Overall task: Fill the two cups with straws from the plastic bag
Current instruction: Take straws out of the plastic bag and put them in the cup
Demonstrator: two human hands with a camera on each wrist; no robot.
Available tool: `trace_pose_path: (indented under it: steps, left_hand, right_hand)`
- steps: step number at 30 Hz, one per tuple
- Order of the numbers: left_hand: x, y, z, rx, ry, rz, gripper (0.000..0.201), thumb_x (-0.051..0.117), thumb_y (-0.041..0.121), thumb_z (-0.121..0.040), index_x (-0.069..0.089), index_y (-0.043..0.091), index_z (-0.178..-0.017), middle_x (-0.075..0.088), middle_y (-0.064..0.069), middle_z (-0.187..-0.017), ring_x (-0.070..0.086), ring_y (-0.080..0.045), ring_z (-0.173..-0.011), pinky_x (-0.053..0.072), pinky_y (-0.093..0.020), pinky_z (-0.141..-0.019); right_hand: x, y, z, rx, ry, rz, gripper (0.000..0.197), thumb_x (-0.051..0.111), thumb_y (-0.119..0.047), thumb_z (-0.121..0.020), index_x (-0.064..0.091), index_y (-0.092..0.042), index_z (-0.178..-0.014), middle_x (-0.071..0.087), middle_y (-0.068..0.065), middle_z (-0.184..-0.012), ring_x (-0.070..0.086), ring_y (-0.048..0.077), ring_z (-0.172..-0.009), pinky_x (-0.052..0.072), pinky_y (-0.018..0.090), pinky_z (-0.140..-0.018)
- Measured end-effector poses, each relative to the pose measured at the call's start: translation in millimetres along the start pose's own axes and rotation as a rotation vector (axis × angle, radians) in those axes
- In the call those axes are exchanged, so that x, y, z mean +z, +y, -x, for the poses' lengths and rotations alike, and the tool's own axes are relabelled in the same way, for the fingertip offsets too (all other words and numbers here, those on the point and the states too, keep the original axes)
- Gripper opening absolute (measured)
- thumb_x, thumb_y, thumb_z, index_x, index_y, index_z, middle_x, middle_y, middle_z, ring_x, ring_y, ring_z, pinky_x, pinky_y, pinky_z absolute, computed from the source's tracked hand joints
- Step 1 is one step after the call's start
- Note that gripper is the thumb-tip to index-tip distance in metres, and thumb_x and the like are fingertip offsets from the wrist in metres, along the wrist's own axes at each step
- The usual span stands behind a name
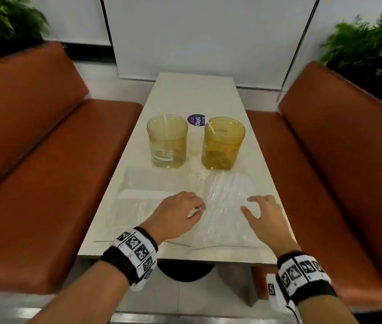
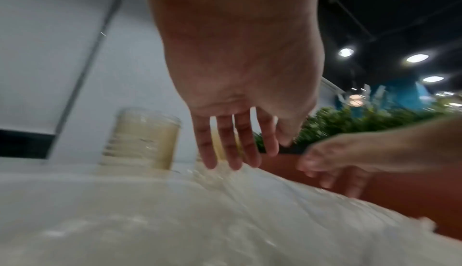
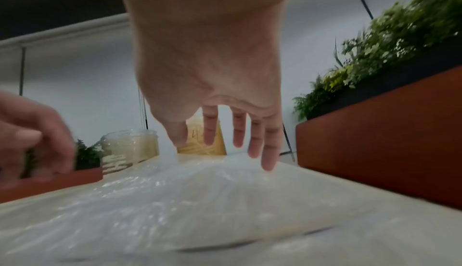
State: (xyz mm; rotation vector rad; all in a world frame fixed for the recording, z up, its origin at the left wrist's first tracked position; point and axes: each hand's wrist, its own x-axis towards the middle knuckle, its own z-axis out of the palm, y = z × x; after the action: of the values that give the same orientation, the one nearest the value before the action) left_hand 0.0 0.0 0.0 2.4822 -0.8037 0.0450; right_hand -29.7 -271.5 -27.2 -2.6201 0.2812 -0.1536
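Two clear yellow-tinted cups stand mid-table: the left cup (image 1: 167,141) (image 2: 142,140) (image 3: 130,147) and the right cup (image 1: 224,143) (image 3: 200,144). One white straw (image 1: 165,123) leans in the left cup, and another straw (image 1: 211,128) leans in the right. A crinkled clear plastic bag (image 1: 222,199) (image 2: 225,201) (image 3: 175,187) lies flat in front of them. My left hand (image 1: 194,210) (image 2: 232,151) hovers over the bag's left part, fingers relaxed and holding nothing. My right hand (image 1: 253,206) (image 3: 225,138) is spread over its right part, fingertips close to the plastic.
The narrow pale table (image 1: 192,94) runs between two orange benches (image 1: 45,171) (image 1: 325,183). A purple round sticker (image 1: 196,120) lies behind the cups. More flat clear plastic (image 1: 143,183) lies to the left of the bag. Green plants (image 1: 368,43) stand behind the benches.
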Motion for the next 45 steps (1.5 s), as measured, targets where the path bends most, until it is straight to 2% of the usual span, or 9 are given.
trace_pose_path:
  steps: [6, 10, 12, 18, 23, 28, 34, 39, 45]
  left_hand:
    - [54, 31, -5, -0.098, -0.403, -0.326, 0.092, 0.067, 0.075, -0.069, 0.04, 0.029, -0.144, 0.032, -0.002, -0.148, 0.043, -0.03, -0.124, 0.037, -0.049, -0.106]
    - [67, 41, 1, -0.056, -0.317, -0.432, 0.057, 0.067, 0.031, -0.087, 0.044, 0.017, -0.138, 0.036, -0.01, -0.149, 0.054, -0.032, -0.113, 0.049, -0.045, -0.092]
    - [65, 44, 1, -0.047, -0.257, -0.42, 0.04, 0.059, 0.024, -0.093, 0.051, 0.016, -0.132, 0.044, -0.008, -0.144, 0.059, -0.03, -0.106, 0.053, -0.043, -0.084]
    - [29, 69, -23, -0.079, 0.01, -0.281, 0.019, 0.046, 0.03, -0.101, 0.06, 0.017, -0.104, 0.068, -0.005, -0.101, 0.066, -0.03, -0.083, 0.048, -0.036, -0.067]
    - [3, 99, -41, -0.164, 0.155, -0.159, 0.022, 0.043, 0.028, -0.104, 0.059, 0.013, -0.103, 0.069, -0.013, -0.093, 0.065, -0.034, -0.081, 0.036, -0.033, -0.062]
    - [-3, 120, -46, -0.263, 0.186, 0.014, 0.016, 0.043, 0.025, -0.104, 0.052, 0.013, -0.099, 0.067, -0.015, -0.093, 0.064, -0.036, -0.085, 0.038, -0.035, -0.064]
    - [-14, 122, -51, -0.367, 0.102, 0.043, 0.045, 0.029, 0.049, -0.104, 0.06, 0.02, -0.119, 0.072, -0.009, -0.103, 0.066, -0.032, -0.098, 0.045, -0.036, -0.075]
    - [-31, 103, -64, -0.348, 0.297, 0.107, 0.031, 0.047, 0.049, -0.1, 0.058, 0.023, -0.114, 0.066, 0.006, -0.101, 0.062, -0.018, -0.085, 0.044, -0.032, -0.068]
    - [-31, 88, -84, -0.226, 0.333, 0.454, 0.016, 0.062, 0.035, -0.095, 0.068, 0.021, -0.09, 0.065, 0.01, -0.088, 0.05, 0.0, -0.06, 0.042, -0.027, -0.063]
  right_hand:
    - [25, -9, -12, 0.242, -0.213, 0.153, 0.053, 0.052, -0.055, -0.096, 0.039, -0.032, -0.142, 0.046, 0.011, -0.135, 0.049, 0.035, -0.123, 0.044, 0.05, -0.103]
    - [21, 0, -12, 0.19, -0.275, 0.089, 0.057, 0.055, -0.053, -0.096, 0.038, -0.031, -0.145, 0.048, 0.012, -0.138, 0.052, 0.033, -0.124, 0.048, 0.046, -0.104]
    - [13, 3, -8, 0.117, -0.271, 0.074, 0.053, 0.056, -0.052, -0.096, 0.043, -0.031, -0.144, 0.048, 0.008, -0.141, 0.051, 0.031, -0.127, 0.047, 0.044, -0.105]
    - [-31, -20, 1, -0.312, 0.136, 0.094, 0.019, 0.06, -0.042, -0.096, 0.071, -0.031, -0.107, 0.063, -0.007, -0.113, 0.057, 0.019, -0.108, 0.048, 0.04, -0.088]
    - [-69, -54, 1, -0.083, 0.594, 0.125, 0.032, 0.059, -0.052, -0.094, 0.06, -0.022, -0.082, 0.057, -0.002, -0.095, 0.052, 0.021, -0.09, 0.044, 0.038, -0.073]
    - [-85, -82, -18, 0.159, 0.323, -0.018, 0.058, 0.048, -0.064, -0.095, 0.059, -0.017, -0.063, 0.06, -0.002, -0.063, 0.056, 0.017, -0.057, 0.036, 0.024, -0.051]
    - [-85, -100, -30, 0.078, 0.218, -0.111, 0.046, 0.047, -0.033, -0.1, 0.042, -0.018, -0.056, 0.046, -0.002, -0.056, 0.043, 0.016, -0.049, 0.028, 0.024, -0.048]
    - [-96, -101, -40, -0.01, 0.092, -0.25, 0.042, 0.059, -0.036, -0.098, 0.07, -0.009, -0.069, 0.071, 0.007, -0.065, 0.066, 0.022, -0.058, 0.059, 0.037, -0.063]
    - [-98, -110, -45, 0.021, 0.034, -0.35, 0.04, 0.07, -0.048, -0.091, 0.075, -0.017, -0.066, 0.072, 0.0, -0.057, 0.066, 0.011, -0.053, 0.062, 0.035, -0.067]
